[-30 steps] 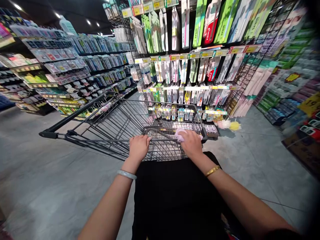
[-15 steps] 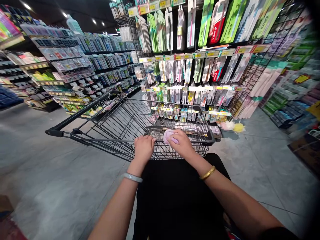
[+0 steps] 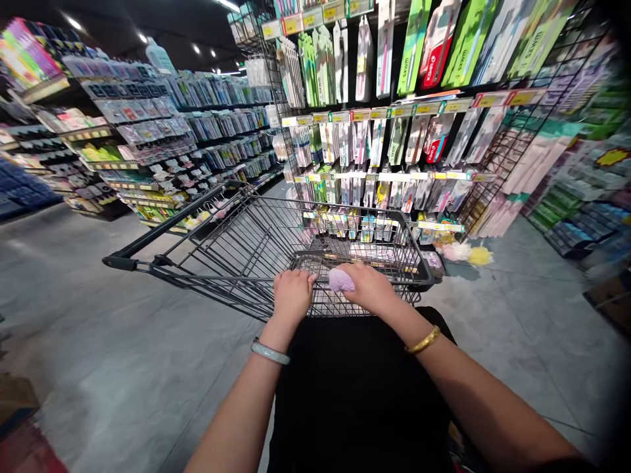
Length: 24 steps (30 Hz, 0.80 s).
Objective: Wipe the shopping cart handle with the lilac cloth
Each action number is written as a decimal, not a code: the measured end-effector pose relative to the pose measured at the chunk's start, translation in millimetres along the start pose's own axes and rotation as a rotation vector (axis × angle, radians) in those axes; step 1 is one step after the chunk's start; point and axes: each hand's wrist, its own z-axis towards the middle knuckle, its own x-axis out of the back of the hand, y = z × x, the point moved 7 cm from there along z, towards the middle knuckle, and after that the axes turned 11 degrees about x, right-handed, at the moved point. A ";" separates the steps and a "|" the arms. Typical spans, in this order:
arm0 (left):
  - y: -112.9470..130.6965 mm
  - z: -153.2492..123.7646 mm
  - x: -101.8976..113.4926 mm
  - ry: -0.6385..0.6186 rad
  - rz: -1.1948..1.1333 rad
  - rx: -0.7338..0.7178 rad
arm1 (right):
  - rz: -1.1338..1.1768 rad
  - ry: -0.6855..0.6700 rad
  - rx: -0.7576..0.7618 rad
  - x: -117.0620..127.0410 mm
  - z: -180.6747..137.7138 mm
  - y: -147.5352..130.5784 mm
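Note:
A dark wire shopping cart [image 3: 236, 253] stands sideways in front of me, its handle to the left. My left hand [image 3: 292, 292] is closed over the near top rail of the cart. Just to the right, my right hand [image 3: 367, 288] grips a bunched lilac cloth [image 3: 340, 280] against the same rail. Part of the cloth is hidden under the fingers. Through the wires I see the bottom of the basket and the goods on the shelf beyond.
Behind the cart rises a wire display rack [image 3: 384, 112] hung with packaged toothbrush-like goods. Other stocked shelves [image 3: 142, 125] line the left, and more goods crowd the right. Grey floor [image 3: 148, 341] surrounds the cart. A cardboard box [image 3: 17, 401] sits at the lower left.
The whole view has shifted slightly, so the cart and hands appear further right. In my right hand the cloth has turned and looks more bunched. My left hand keeps its place on the rail.

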 end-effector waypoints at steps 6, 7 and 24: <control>-1.2 2.8 -2.3 -0.027 0.021 0.006 | -0.078 0.048 0.034 -11.2 25.3 -38.5; -1.6 2.7 -1.8 -0.028 0.026 0.001 | -0.057 0.066 0.080 -11.9 27.3 -41.5; 3.3 4.2 -0.4 -0.022 -0.012 0.005 | -0.008 0.069 0.117 -9.8 23.1 -22.5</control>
